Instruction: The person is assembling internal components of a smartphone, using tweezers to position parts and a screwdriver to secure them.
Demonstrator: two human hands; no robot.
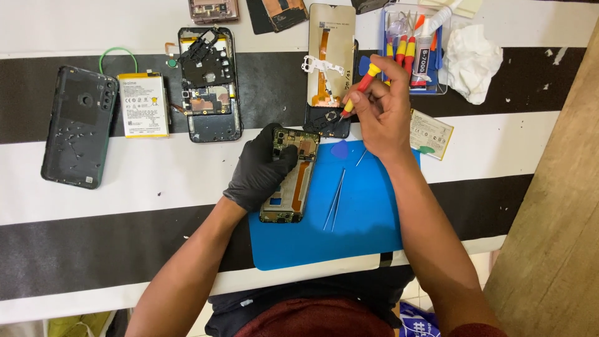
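My left hand, in a black glove, grips an opened phone frame with its circuit board showing, resting on a blue mat. My right hand, bare, holds a red and yellow screwdriver with its tip pointing down at a small black part just above the mat. A phone screen panel with an orange flex cable lies face down behind that part. Metal tweezers and a blue pick lie on the mat.
On the striped black and white table sit a dark back cover, a battery, another opened phone, a clear tray of screwdrivers, a crumpled white tissue and a second battery. A wooden surface lies to the right.
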